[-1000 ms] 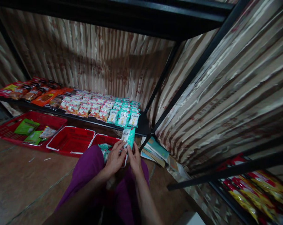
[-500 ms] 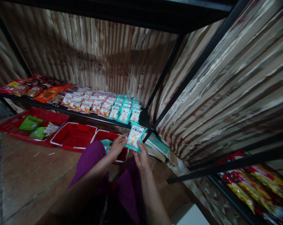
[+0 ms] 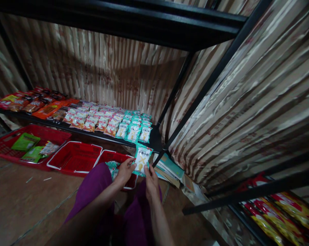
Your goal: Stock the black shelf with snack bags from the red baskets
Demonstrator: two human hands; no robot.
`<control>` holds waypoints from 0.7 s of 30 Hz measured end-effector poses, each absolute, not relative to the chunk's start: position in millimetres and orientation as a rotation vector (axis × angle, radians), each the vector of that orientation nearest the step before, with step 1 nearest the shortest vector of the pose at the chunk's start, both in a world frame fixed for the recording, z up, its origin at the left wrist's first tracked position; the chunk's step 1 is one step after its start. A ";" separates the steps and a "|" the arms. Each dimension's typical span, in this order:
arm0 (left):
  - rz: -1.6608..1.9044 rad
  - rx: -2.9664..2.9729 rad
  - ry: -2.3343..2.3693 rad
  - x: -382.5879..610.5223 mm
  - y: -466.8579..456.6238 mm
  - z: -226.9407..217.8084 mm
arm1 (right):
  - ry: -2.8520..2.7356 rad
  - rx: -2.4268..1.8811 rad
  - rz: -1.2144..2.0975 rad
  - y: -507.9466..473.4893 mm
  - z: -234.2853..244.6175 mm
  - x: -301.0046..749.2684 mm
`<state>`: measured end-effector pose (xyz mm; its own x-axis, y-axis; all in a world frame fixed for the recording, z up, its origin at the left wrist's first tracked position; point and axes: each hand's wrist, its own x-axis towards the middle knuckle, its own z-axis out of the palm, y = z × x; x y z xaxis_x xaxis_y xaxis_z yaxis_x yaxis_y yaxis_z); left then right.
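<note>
A teal and white snack bag (image 3: 142, 159) is held upright between my two hands, its printed front facing me. My left hand (image 3: 125, 172) pinches its lower left edge. At its lower right edge, my right hand (image 3: 151, 179) grips with the thumb on the front. Behind the bag, matching teal snack bags (image 3: 134, 132) stand in rows at the right end of the low black shelf (image 3: 155, 136). Below my left hand is a red basket (image 3: 103, 156) with more teal packaging in it, partly hidden by my knee and arm.
White and orange snack bags (image 3: 90, 122) and red and orange packets (image 3: 48, 108) fill the shelf leftward. Another red basket (image 3: 74, 157) and a larger one (image 3: 48, 131) with green packets stand on the floor. A black post (image 3: 195, 112) rises at right, near stacked books (image 3: 172, 165).
The view has tilted up slightly, so the shelf and baskets sit lower. Both hands keep hold of the snack bag, which now faces me more squarely and stands straighter.
</note>
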<state>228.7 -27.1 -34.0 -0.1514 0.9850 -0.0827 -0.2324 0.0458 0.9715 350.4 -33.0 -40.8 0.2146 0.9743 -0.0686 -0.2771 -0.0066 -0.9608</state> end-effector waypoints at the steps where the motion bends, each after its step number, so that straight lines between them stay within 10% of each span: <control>1: 1.386 0.929 1.186 231.6 -22.8 -36.6 | -0.837 -1.138 1.161 -30.0 -43.7 352.5; 21: 1.265 1.456 1.520 321.2 203.9 44.6 | -0.955 -1.223 0.542 212.9 7.8 417.7</control>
<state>321.2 203.9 44.6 -0.1502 0.9773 0.1497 0.3251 -0.0942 0.9410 417.7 212.9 7.8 0.5212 0.7928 0.3160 0.1346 0.2893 -0.9477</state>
